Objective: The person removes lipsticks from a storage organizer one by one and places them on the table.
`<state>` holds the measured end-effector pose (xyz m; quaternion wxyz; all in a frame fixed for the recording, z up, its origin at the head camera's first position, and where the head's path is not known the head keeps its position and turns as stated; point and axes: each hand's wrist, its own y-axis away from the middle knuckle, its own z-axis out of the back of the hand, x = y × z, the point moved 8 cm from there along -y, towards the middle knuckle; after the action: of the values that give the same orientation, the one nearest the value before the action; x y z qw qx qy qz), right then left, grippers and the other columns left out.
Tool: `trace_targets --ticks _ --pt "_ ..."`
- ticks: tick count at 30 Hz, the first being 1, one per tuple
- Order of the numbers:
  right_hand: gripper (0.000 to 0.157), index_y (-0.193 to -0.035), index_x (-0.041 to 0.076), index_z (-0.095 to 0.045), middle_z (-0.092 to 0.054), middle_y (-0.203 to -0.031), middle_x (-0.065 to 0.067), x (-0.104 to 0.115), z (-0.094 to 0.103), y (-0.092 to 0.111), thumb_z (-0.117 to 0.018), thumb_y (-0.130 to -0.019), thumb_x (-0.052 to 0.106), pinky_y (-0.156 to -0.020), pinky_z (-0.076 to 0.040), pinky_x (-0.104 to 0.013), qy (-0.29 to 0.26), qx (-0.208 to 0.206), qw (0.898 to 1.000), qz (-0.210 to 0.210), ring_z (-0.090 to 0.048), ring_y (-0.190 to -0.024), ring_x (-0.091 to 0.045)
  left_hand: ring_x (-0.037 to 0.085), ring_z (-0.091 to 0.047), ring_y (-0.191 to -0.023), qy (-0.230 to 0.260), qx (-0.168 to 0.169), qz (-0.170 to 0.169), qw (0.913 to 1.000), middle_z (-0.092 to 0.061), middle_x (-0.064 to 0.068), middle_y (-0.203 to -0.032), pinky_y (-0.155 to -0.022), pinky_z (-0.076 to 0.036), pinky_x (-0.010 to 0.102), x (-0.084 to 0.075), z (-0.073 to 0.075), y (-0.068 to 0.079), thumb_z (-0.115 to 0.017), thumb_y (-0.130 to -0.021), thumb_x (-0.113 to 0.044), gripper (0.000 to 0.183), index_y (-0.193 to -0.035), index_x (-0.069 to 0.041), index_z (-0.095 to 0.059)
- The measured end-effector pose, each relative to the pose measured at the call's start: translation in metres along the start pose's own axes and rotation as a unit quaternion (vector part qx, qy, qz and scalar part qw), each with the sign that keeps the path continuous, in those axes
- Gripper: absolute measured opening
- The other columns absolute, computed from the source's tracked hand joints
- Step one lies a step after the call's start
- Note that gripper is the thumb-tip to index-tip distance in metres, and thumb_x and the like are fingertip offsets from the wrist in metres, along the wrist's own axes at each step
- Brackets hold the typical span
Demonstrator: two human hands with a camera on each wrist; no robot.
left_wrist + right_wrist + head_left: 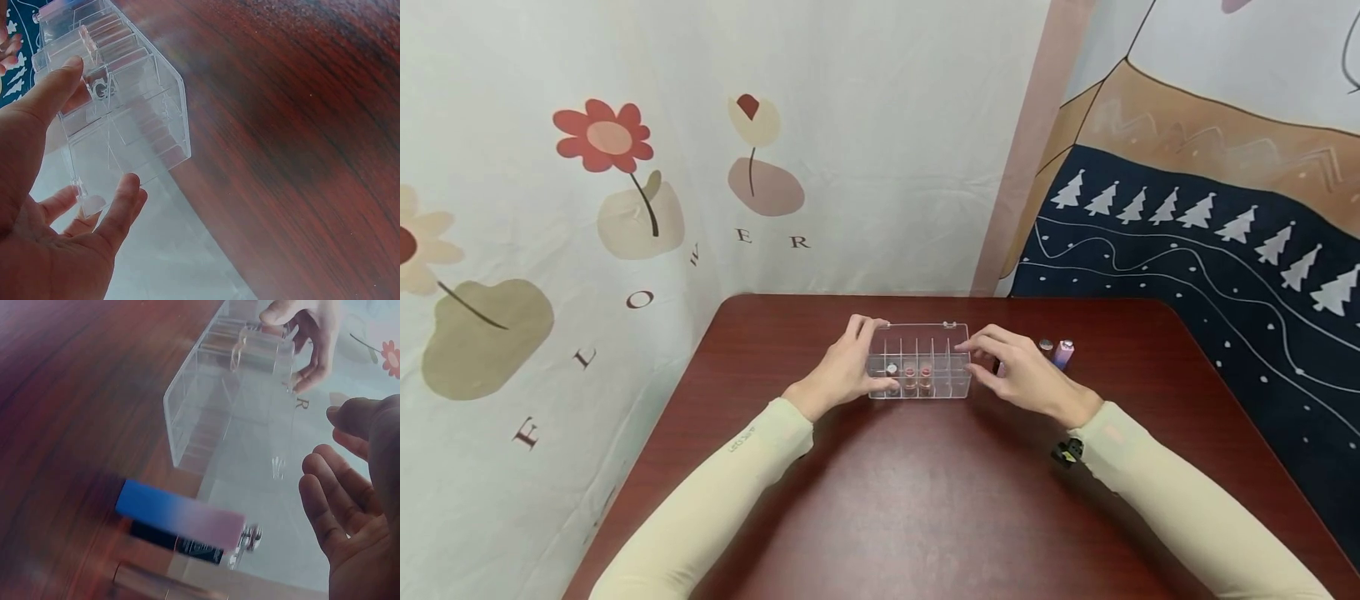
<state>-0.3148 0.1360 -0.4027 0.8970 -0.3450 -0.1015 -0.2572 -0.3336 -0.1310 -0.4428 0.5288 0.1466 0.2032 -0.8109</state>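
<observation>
A clear plastic divided box (pixel 958 387) stands on the table with two small pink-topped items (pixel 911 373) and a silver-topped one (pixel 892 368) in its slots. My left hand (pixel 844 367) grips its left end, thumb along the front and fingers at the back edge. Beside the right end is my right hand (pixel 1026 375), fingers loosely bent and spread, with nothing between them in the right wrist view. Near that hand stand a blue-and-pink lipstick tube (pixel 181 515), a black tube (pixel 153 535) close against it and a rose-gold tube (pixel 144 581).
The dark red wooden table (pixel 910 492) reaches back to a pale flower-printed curtain (pixel 880 150). A navy tree-patterned cloth (pixel 1150 250) hangs at the right. Small metal catches (pixel 950 325) show on the box's upper back edge.
</observation>
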Motion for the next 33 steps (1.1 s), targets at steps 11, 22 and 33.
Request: trace_targets --ticks 11,22,33 --pt "0.035 -0.132 0.006 -0.083 -0.082 -0.127 -0.013 0.003 -0.02 -0.018 -0.092 -0.099 0.005 -0.087 -0.068 -0.045 0.01 0.02 1.0 0.001 -0.08 -0.103 -0.03 0.029 -0.069 -0.089 -0.002 -0.005 -0.007 1.0 -0.047 0.019 -0.159 -0.098 -0.067 0.054 -0.001 0.002 -0.003 -0.106 -0.088 -0.037 0.106 -0.17 -0.01 -0.044" --pt "0.033 -0.131 0.002 -0.083 -0.082 -0.127 -0.015 0.001 -0.034 -0.028 -0.092 -0.099 0.005 -0.089 -0.069 -0.047 0.0 0.041 0.999 -0.006 -0.082 -0.107 -0.032 0.033 -0.072 -0.097 0.003 -0.006 -0.011 0.9999 -0.047 0.02 -0.158 -0.1 -0.066 0.055 -0.002 0.002 -0.003 -0.106 -0.088 -0.038 0.106 -0.169 -0.008 -0.045" --pt "0.031 -0.131 -0.001 -0.082 -0.081 -0.121 -0.018 0.001 -0.052 -0.029 -0.09 -0.102 0.01 -0.084 -0.068 -0.048 0.0 0.062 0.998 -0.013 -0.078 -0.096 -0.032 0.032 -0.072 -0.097 -0.004 -0.004 -0.01 0.9999 -0.047 0.021 -0.159 -0.099 -0.067 0.054 -0.001 0.001 0.0 -0.106 -0.088 -0.038 0.105 -0.169 -0.008 -0.045"
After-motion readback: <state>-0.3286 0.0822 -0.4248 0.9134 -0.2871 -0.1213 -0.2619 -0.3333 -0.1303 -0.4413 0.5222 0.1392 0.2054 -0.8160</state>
